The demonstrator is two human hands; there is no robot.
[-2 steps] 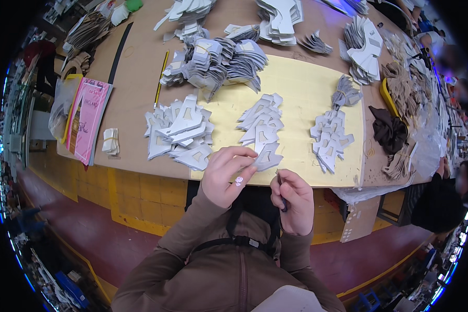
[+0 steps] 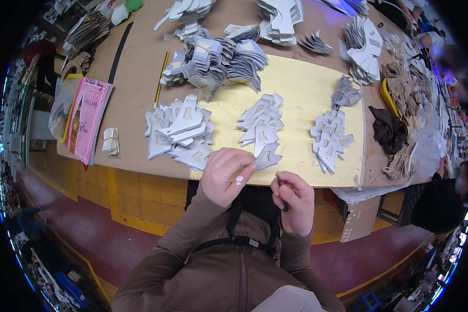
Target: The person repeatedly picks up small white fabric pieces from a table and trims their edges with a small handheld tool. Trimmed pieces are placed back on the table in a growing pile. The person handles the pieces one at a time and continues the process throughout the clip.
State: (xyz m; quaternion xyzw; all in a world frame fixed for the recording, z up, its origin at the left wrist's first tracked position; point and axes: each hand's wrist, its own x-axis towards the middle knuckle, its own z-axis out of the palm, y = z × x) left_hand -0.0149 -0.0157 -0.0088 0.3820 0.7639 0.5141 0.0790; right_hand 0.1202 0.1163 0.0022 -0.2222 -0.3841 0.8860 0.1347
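Observation:
Pinched in my left hand [image 2: 224, 174] is a grey-white cut piece with a cut-out [image 2: 268, 157], held over the table's near edge. A ring-like pink and white thing shows on that hand. Just to the right, my right hand [image 2: 295, 200] is closed round a slim dark tool [image 2: 285, 206]. Its thin tip points toward the piece but stays apart from it; the fingers hide most of the tool, so its kind is unclear. Beyond my left hand a row of overlapping similar pieces [image 2: 260, 118] lies on a yellow sheet [image 2: 296, 78].
Piles of like pieces lie to the left [image 2: 179, 125] and right [image 2: 330, 132]. Behind are bundled grey stacks [image 2: 208, 62] and a yellow pencil [image 2: 161, 78]. A pink notebook [image 2: 91, 117] is at the left edge; dark brown cloth [image 2: 389, 130] is at the right.
My right fingers have shifted slightly, and less of the dark tool shows. My left hand and the piece have barely moved.

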